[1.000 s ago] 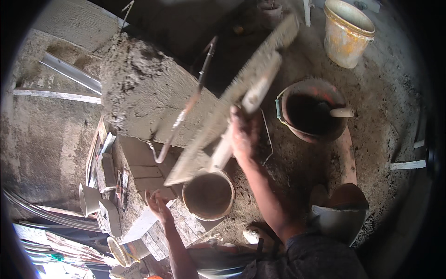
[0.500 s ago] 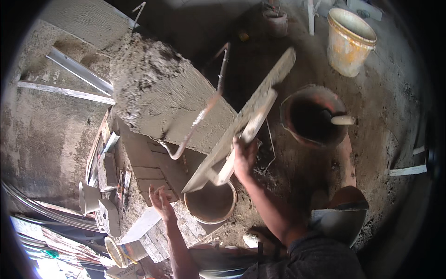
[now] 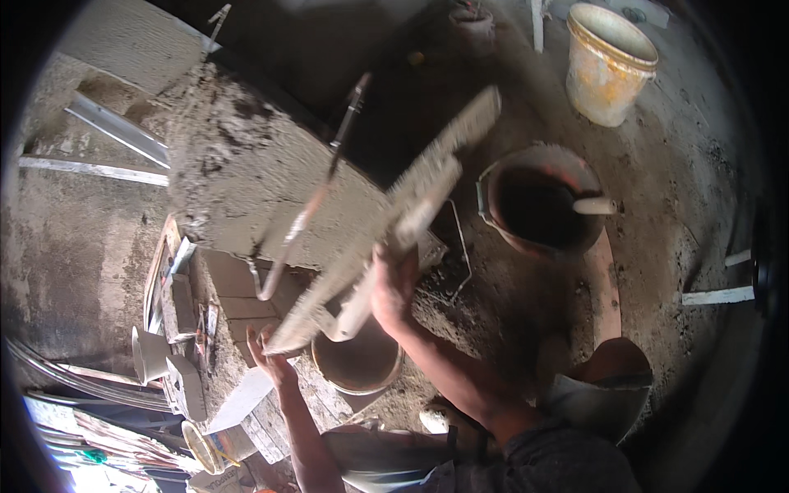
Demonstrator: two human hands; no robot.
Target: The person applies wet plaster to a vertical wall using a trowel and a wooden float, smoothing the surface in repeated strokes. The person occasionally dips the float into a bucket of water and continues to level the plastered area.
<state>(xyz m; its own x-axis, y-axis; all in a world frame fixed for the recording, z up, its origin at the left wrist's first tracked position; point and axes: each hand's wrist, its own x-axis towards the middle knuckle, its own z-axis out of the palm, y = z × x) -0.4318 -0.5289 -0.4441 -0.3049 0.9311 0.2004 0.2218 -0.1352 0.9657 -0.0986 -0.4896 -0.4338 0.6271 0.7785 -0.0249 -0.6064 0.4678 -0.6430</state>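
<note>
My right hand (image 3: 394,289) is wrapped around the wooden handle of a long plasterer's float (image 3: 353,264). The float slants from upper right to lower left and is smeared by motion. By its lower end is my left hand (image 3: 274,360), fingers apart and curled a little; whether they touch the float I cannot tell. Behind the float lies a slab-like ledge coated in wet grey mortar (image 3: 271,185), smooth in parts and rough toward the upper left. A bent metal rod (image 3: 306,212) crosses in front of the mortar.
A dark tub (image 3: 526,238) with a wooden-handled tool (image 3: 593,205) stands right of the float. Below the float is a round bucket (image 3: 397,371). A stained bucket (image 3: 610,94) stands upper right. Boards (image 3: 90,170), a hose coil (image 3: 82,382) and a pale pot (image 3: 149,355) lie left.
The float and my right hand have moved left and slightly down in the picture. My left hand is now close to the float's lower end. The whole view has shifted a little.
</note>
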